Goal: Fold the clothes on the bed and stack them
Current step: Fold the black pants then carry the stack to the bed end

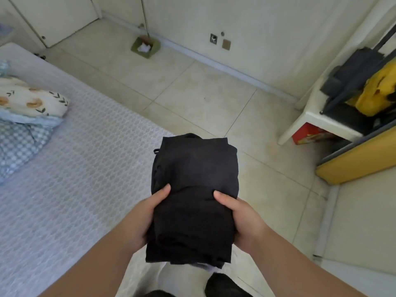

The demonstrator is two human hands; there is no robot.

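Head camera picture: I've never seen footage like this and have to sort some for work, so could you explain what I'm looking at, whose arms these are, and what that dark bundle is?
There is no machine here. A person wears a wide-angle camera on the head, so you look forward and down along their own two bare arms. That lens is why the room's straight lines bend.

The left hand and the right hand grip a folded black garment from either side, thumbs on top. It is held in the air, over the edge of the bed and the tiled floor.

On the bed, at the far left, lies a pile of bedding: a leaf-printed piece on top of a checked one. At the right stands a white table with dark and yellow bags on it. By the far wall sits a green dustpan.
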